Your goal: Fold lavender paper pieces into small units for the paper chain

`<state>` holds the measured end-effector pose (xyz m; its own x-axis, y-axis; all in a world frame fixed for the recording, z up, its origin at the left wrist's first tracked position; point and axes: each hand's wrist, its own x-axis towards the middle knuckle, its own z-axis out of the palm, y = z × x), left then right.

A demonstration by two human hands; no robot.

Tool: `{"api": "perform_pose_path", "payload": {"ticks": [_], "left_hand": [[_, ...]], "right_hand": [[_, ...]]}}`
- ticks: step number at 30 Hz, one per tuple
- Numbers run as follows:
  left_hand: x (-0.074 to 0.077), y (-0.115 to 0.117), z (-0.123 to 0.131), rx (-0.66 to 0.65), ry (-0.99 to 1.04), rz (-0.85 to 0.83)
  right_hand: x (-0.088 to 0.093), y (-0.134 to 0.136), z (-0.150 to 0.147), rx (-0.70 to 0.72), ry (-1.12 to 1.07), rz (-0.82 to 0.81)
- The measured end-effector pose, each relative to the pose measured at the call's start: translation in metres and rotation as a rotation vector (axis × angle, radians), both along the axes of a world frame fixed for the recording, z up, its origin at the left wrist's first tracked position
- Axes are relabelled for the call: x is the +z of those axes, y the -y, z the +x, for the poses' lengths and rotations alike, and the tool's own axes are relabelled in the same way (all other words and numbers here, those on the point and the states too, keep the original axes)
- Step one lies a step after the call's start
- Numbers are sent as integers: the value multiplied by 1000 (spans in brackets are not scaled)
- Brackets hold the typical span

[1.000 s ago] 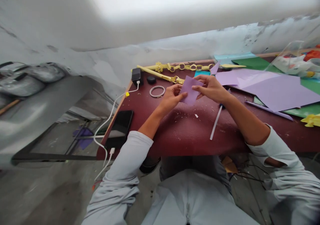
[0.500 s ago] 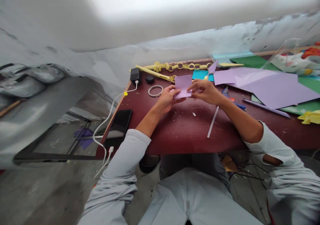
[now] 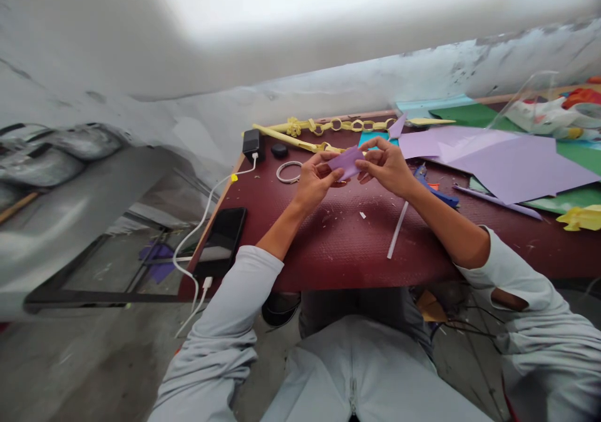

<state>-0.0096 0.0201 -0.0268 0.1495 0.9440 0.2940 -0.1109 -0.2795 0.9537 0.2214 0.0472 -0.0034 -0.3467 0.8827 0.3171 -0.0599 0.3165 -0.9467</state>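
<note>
A small lilac piece of paper (image 3: 346,161) is held above the dark red table (image 3: 338,240), folded over and pinched from both sides. My left hand (image 3: 315,179) grips its left edge with closed fingers. My right hand (image 3: 385,165) pinches its right edge, fingers curled. Both hands hover a little above the tabletop, near the table's far middle.
A yellow paper chain (image 3: 338,124) and rolled yellow sticks lie at the back. A white ring (image 3: 288,171), a black charger (image 3: 252,141) with white cable and a black phone (image 3: 220,240) sit left. Large lilac sheets (image 3: 507,159), green paper and a white strip (image 3: 397,229) lie right.
The lilac paper was an open flat square; it is now folded smaller between both hands. Both hands stayed close together over the table's far middle.
</note>
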Motion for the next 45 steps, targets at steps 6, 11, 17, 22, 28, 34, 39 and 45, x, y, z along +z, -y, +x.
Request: {"api": "perform_pose_path", "payload": {"ticks": [6, 11, 17, 22, 28, 34, 39, 45], "left_hand": [[1, 2, 1, -20, -12, 4], [1, 3, 1, -6, -19, 25], [2, 3, 1, 36, -35, 46], [0, 3, 0, 15, -63, 38], [3, 6, 0, 18, -71, 6], [3, 6, -1, 17, -68, 25], [-2, 3, -2, -1, -92, 41], [-1, 5, 0, -29, -97, 37]], "right_hand": [[-5, -2, -1, -36, 24, 0], [-9, -4, -1, -38, 14, 20], [-11, -5, 0, -34, 24, 16], [-9, -5, 0, -36, 2, 21], [-11, -7, 1, -30, 10, 37], [-8, -4, 2, -26, 21, 15], [-4, 1, 3, 118, 107, -97], [-5, 2, 3, 156, 108, -177]]}}
